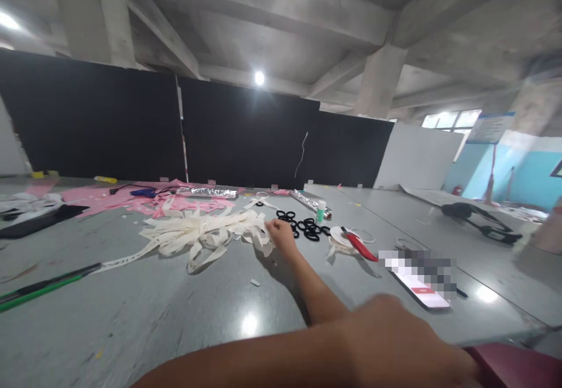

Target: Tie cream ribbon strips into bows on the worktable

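My right hand [281, 233] reaches to the right end of a loose pile of cream ribbon strips [206, 230], its fingers pinched on the ribbon's edge. Just beyond it lie several black rings [311, 228]. Across the foreground my left forearm passes over the right arm. My left hand [390, 335] is blurred by motion at the lower right, near the right arm; its fingers cannot be made out. Right of the rings is a white ribbon roll [345, 237] with a red-handled tool [360, 245] resting against it.
A small green-and-white bottle [321, 211] stands behind the roll. At right lie a lit phone [421, 288] and a black strap [478, 221]. Pink sheets [109, 199] and foil strips [211, 192] lie at the back. A green-edged tool [44, 287] is at left. Black panels [246, 136] stand behind.
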Action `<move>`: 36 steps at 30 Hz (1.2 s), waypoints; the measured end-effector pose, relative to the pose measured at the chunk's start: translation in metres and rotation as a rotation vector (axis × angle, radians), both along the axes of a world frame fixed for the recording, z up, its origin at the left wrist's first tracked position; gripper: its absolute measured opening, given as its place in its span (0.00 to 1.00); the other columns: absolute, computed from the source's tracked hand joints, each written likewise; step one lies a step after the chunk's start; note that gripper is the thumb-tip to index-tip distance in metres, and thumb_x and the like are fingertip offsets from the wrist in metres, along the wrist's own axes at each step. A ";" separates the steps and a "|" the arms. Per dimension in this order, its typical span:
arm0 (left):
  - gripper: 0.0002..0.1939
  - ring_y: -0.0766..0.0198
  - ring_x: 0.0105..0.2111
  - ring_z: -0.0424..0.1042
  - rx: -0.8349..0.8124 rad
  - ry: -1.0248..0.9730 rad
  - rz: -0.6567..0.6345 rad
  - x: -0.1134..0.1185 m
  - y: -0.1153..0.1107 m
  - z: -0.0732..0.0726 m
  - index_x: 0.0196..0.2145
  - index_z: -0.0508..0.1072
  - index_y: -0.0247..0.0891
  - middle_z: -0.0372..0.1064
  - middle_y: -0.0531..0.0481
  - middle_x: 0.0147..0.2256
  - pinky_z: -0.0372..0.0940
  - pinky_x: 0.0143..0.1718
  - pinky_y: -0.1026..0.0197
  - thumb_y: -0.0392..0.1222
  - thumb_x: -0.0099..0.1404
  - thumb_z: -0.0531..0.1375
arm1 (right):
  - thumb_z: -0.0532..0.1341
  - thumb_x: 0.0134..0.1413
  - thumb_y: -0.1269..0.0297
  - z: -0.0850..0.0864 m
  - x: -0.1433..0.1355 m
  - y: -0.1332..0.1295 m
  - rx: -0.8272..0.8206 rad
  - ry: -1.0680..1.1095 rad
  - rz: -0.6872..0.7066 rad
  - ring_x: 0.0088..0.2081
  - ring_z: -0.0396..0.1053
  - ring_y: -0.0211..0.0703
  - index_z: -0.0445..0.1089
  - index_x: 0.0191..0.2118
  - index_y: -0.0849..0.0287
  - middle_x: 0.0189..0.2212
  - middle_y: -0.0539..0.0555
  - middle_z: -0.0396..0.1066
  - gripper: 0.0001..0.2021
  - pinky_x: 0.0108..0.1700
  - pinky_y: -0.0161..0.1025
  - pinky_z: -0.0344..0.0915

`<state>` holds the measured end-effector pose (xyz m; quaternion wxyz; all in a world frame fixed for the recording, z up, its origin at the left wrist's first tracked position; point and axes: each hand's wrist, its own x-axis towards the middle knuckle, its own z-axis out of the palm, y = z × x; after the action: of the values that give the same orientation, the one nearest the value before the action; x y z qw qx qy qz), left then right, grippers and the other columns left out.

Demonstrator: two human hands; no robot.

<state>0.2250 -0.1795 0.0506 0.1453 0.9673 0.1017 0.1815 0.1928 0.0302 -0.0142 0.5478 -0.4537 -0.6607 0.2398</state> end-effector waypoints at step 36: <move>0.17 0.68 0.19 0.66 -0.488 -0.563 0.650 -0.146 0.188 -0.053 0.30 0.67 0.36 0.68 0.52 0.24 0.59 0.23 0.66 0.52 0.62 0.49 | 0.60 0.42 0.49 0.019 0.022 0.005 -0.009 0.561 0.036 0.22 0.67 0.37 0.61 0.32 0.59 0.22 0.49 0.69 0.18 0.24 0.33 0.64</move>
<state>0.0789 0.0088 -0.0020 0.3252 0.7365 0.3946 0.4427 0.2150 0.0349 0.0049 0.7031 -0.3602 -0.4900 0.3685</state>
